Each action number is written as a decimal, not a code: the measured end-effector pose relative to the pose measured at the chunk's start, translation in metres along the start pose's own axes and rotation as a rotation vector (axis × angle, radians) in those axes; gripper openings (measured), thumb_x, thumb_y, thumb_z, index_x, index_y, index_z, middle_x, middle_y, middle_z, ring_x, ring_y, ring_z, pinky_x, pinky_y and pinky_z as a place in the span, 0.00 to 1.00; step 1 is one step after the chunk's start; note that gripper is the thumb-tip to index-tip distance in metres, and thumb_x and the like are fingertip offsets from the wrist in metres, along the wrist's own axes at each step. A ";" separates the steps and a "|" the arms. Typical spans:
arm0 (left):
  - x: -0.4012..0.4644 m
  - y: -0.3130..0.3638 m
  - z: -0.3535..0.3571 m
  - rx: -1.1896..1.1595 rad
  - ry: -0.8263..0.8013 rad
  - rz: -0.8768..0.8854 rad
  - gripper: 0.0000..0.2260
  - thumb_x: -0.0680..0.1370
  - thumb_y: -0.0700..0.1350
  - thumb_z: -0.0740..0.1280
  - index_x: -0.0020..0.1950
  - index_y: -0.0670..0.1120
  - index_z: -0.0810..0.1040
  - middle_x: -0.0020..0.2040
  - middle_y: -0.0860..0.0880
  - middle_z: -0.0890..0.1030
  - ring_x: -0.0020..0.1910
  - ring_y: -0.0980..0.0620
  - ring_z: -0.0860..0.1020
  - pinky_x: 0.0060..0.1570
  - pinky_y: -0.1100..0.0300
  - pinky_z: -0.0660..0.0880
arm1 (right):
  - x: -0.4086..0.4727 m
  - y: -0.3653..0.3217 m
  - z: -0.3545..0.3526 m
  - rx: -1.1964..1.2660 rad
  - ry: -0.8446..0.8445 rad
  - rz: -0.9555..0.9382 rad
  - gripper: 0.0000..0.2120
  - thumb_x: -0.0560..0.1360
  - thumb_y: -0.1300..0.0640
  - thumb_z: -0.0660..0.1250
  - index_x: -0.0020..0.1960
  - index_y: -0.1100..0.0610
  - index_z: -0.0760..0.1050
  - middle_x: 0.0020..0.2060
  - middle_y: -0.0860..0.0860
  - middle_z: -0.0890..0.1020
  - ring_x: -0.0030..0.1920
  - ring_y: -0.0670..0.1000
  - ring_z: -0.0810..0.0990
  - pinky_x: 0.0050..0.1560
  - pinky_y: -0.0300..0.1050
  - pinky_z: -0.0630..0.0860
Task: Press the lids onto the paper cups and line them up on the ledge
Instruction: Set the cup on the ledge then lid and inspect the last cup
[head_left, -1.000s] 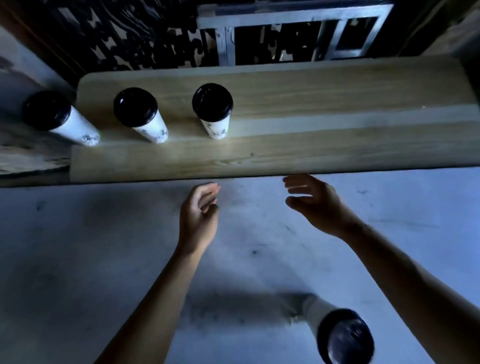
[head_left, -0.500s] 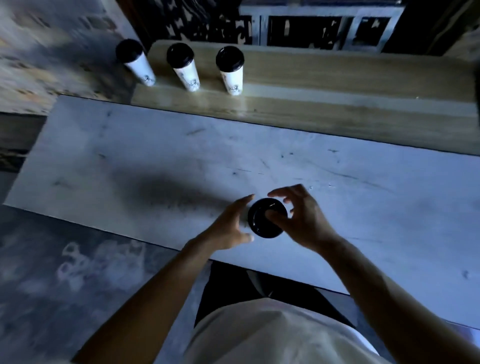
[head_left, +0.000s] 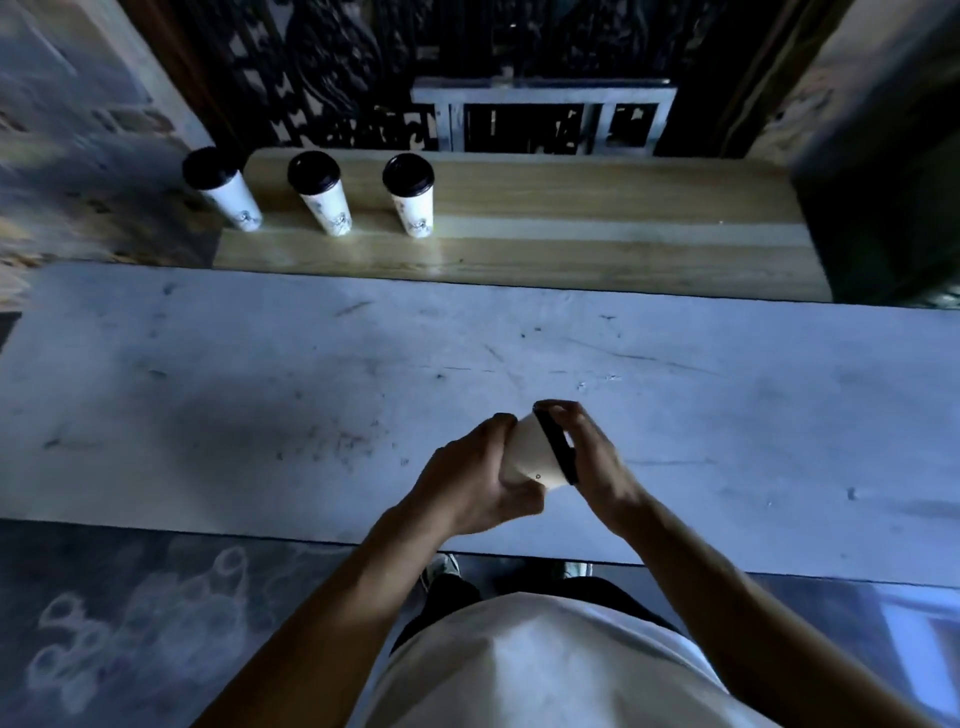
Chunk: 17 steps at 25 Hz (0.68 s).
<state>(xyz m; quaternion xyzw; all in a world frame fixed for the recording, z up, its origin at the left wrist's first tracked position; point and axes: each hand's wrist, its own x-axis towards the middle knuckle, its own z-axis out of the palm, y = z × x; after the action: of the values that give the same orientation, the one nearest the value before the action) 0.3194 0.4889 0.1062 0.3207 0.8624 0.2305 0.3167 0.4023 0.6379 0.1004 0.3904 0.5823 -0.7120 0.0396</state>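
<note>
A white paper cup (head_left: 530, 457) is held tilted on its side above the near part of the grey table (head_left: 260, 395). My left hand (head_left: 478, 478) wraps its body from the left. My right hand (head_left: 592, 457) presses against the black lid (head_left: 558, 452) at the cup's mouth, on the right. Three white cups with black lids stand upright in a row at the left end of the wooden ledge (head_left: 597, 208): the left one (head_left: 223, 192), the middle one (head_left: 319, 195) and the right one (head_left: 413, 195).
Right of the three cups the wooden ledge runs bare to a dark block (head_left: 878, 197) at its end. Behind it stands a dark carved screen with a metal frame (head_left: 545, 119). My white shirt (head_left: 545, 665) fills the bottom.
The cup stood upright on the table with both hands at its lid; now it is lifted and tipped sideways, left hand around the body, right hand on the lid.
</note>
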 end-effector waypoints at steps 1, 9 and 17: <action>-0.004 0.001 -0.004 0.064 0.009 0.014 0.31 0.68 0.62 0.72 0.66 0.55 0.66 0.58 0.54 0.79 0.51 0.46 0.82 0.50 0.50 0.80 | -0.003 0.000 0.008 0.023 0.004 -0.005 0.19 0.71 0.41 0.63 0.56 0.48 0.82 0.50 0.52 0.82 0.49 0.51 0.79 0.45 0.48 0.71; -0.008 0.001 -0.019 0.314 0.143 0.141 0.30 0.68 0.58 0.71 0.64 0.47 0.68 0.55 0.49 0.79 0.49 0.43 0.82 0.43 0.53 0.78 | -0.008 -0.002 0.036 0.025 0.088 -0.107 0.18 0.75 0.44 0.57 0.52 0.43 0.85 0.51 0.47 0.85 0.49 0.47 0.80 0.45 0.43 0.73; 0.003 0.006 -0.018 0.149 0.122 0.072 0.31 0.68 0.64 0.73 0.63 0.49 0.69 0.55 0.52 0.81 0.48 0.46 0.83 0.44 0.54 0.78 | -0.003 -0.021 0.022 -0.109 -0.024 -0.075 0.21 0.83 0.39 0.55 0.65 0.46 0.79 0.58 0.41 0.83 0.63 0.44 0.79 0.67 0.44 0.71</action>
<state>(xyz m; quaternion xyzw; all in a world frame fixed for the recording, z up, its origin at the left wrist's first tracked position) 0.3079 0.4915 0.1214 0.3596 0.8827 0.1958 0.2304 0.3822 0.6243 0.1187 0.3568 0.6339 -0.6849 0.0409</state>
